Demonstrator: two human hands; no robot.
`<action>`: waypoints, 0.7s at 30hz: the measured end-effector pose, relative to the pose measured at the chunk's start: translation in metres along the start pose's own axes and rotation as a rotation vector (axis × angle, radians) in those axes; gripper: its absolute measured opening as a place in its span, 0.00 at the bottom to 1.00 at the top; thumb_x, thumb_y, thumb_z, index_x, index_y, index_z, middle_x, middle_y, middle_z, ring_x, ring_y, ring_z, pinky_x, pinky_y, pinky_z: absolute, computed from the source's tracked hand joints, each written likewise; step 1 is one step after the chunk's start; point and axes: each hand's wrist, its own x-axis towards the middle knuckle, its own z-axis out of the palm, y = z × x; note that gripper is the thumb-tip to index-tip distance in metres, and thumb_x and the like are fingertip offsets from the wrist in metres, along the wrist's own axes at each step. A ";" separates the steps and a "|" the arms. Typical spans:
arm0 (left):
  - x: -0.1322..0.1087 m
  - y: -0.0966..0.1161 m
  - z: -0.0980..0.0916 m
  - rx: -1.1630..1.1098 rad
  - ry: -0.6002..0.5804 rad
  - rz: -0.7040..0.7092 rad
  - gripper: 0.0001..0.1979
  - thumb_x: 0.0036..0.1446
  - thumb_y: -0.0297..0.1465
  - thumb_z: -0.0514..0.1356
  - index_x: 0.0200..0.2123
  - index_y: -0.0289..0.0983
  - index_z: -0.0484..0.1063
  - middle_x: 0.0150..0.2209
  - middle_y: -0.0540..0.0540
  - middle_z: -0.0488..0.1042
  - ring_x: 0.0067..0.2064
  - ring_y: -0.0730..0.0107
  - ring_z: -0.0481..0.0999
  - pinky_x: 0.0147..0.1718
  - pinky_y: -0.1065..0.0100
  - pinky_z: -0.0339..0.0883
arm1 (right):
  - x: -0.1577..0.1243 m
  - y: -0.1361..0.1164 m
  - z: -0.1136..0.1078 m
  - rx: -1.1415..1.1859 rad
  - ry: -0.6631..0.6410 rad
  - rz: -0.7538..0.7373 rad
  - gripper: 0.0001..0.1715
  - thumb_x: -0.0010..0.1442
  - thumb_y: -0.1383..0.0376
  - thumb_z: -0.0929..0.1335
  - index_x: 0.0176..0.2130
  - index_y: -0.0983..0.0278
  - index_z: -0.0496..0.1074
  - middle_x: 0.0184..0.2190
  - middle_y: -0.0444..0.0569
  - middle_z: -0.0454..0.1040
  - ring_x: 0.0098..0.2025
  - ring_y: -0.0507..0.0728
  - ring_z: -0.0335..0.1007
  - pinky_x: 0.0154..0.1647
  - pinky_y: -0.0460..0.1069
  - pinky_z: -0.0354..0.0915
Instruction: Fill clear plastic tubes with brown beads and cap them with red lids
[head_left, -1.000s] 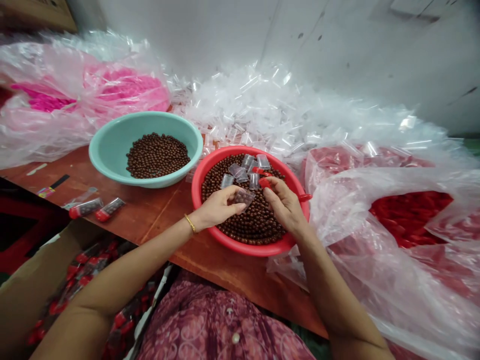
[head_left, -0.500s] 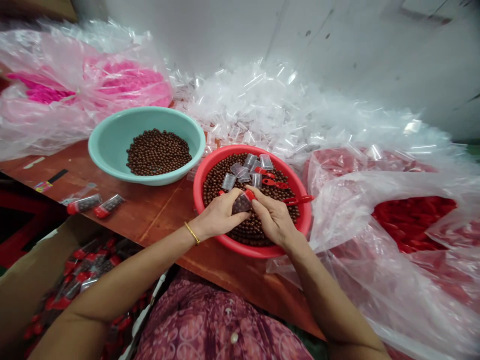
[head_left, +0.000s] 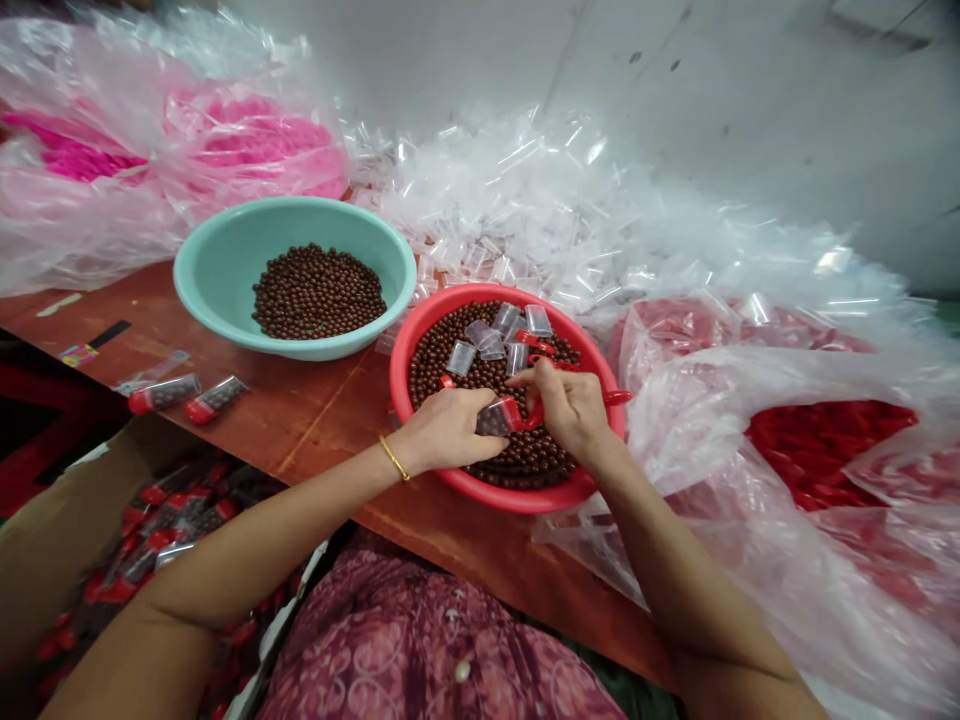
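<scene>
My left hand (head_left: 450, 428) is closed around a small clear plastic container (head_left: 495, 417) with a red end, filled with dark brown balls, lying tilted over the red basin (head_left: 401, 370). Just to its right, my right hand (head_left: 570, 405) has its fingers bent together at a red plastic piece (head_left: 534, 412) beside the container's red end; its fingertips partly cover that piece. The basin holds many brown balls (head_left: 435, 350). Several clear containers (head_left: 461, 357) and red plastic pieces lie on them. A red handle-like end (head_left: 619, 397) sticks out over the basin's right rim.
A turquoise basin (head_left: 217, 250) with brown balls stands at left. Two filled containers (head_left: 216, 398) lie near the table edge, above a box of filled ones (head_left: 165, 520). Clear containers (head_left: 525, 200) pile up behind. Plastic bags hold pink pieces (head_left: 255, 140) and red pieces (head_left: 825, 440).
My right hand has come off the container and moved slightly right, to the red piece. My left hand still holds the container, now tipped with its red end to the right. The view has shifted slightly.
</scene>
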 end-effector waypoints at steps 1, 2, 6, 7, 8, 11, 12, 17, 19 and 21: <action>-0.001 0.001 0.000 0.039 -0.006 0.006 0.09 0.47 0.36 0.58 0.28 0.36 0.69 0.25 0.49 0.73 0.27 0.68 0.71 0.25 0.70 0.58 | 0.004 -0.002 0.004 0.121 0.041 0.060 0.38 0.60 0.41 0.53 0.30 0.63 0.77 0.14 0.44 0.64 0.18 0.52 0.62 0.21 0.47 0.58; -0.002 0.001 0.000 0.078 -0.012 0.011 0.08 0.47 0.36 0.58 0.27 0.36 0.69 0.24 0.48 0.73 0.27 0.67 0.72 0.25 0.70 0.58 | 0.007 -0.003 0.011 0.245 0.064 0.122 0.40 0.60 0.40 0.51 0.32 0.64 0.76 0.15 0.44 0.64 0.18 0.51 0.60 0.21 0.47 0.58; -0.003 0.003 0.001 0.174 -0.069 0.041 0.08 0.45 0.34 0.57 0.27 0.36 0.70 0.25 0.46 0.74 0.27 0.63 0.73 0.25 0.68 0.60 | 0.013 -0.010 0.034 0.551 -0.085 0.278 0.45 0.60 0.40 0.45 0.49 0.64 0.70 0.32 0.49 0.73 0.31 0.54 0.70 0.33 0.49 0.68; -0.003 0.002 0.001 0.183 -0.081 0.047 0.08 0.45 0.34 0.57 0.27 0.36 0.70 0.25 0.46 0.75 0.28 0.63 0.73 0.25 0.68 0.61 | 0.013 -0.012 0.037 0.562 -0.136 0.288 0.46 0.60 0.40 0.44 0.54 0.63 0.66 0.38 0.50 0.74 0.38 0.55 0.72 0.41 0.51 0.68; -0.004 0.002 0.001 0.187 -0.091 0.055 0.08 0.45 0.34 0.57 0.28 0.36 0.70 0.25 0.45 0.75 0.28 0.62 0.74 0.26 0.68 0.62 | 0.013 -0.014 0.039 0.560 -0.189 0.289 0.46 0.59 0.40 0.43 0.58 0.62 0.62 0.43 0.51 0.73 0.46 0.57 0.70 0.48 0.53 0.66; -0.005 0.000 0.002 0.196 -0.107 0.087 0.10 0.45 0.34 0.57 0.31 0.35 0.71 0.28 0.44 0.76 0.30 0.60 0.75 0.29 0.66 0.66 | 0.011 -0.020 0.038 0.550 -0.325 0.279 0.48 0.58 0.38 0.43 0.64 0.60 0.51 0.57 0.51 0.65 0.62 0.57 0.57 0.63 0.56 0.51; -0.005 -0.001 0.002 0.199 -0.109 0.097 0.11 0.45 0.34 0.57 0.32 0.35 0.71 0.29 0.43 0.76 0.31 0.60 0.76 0.30 0.66 0.67 | 0.010 -0.023 0.037 0.556 -0.355 0.277 0.48 0.57 0.37 0.44 0.65 0.59 0.49 0.60 0.50 0.61 0.64 0.56 0.52 0.66 0.57 0.47; -0.006 -0.001 0.007 0.249 -0.066 0.135 0.11 0.46 0.33 0.57 0.34 0.34 0.71 0.29 0.44 0.76 0.32 0.61 0.76 0.32 0.66 0.68 | 0.011 -0.028 0.037 0.617 -0.375 0.327 0.49 0.56 0.36 0.47 0.64 0.60 0.53 0.62 0.50 0.59 0.65 0.57 0.50 0.66 0.57 0.47; -0.007 0.001 0.007 0.196 0.002 0.170 0.09 0.47 0.32 0.58 0.32 0.34 0.70 0.27 0.45 0.75 0.30 0.64 0.75 0.31 0.67 0.67 | 0.015 -0.025 0.035 0.675 -0.377 0.340 0.50 0.57 0.37 0.43 0.62 0.63 0.57 0.58 0.54 0.65 0.61 0.58 0.59 0.60 0.57 0.57; -0.013 0.001 0.003 0.037 0.133 0.162 0.08 0.49 0.34 0.58 0.31 0.35 0.70 0.26 0.48 0.74 0.28 0.69 0.74 0.30 0.70 0.67 | 0.020 -0.019 0.030 0.653 -0.316 0.288 0.52 0.57 0.38 0.40 0.58 0.64 0.62 0.52 0.55 0.71 0.54 0.59 0.67 0.52 0.55 0.65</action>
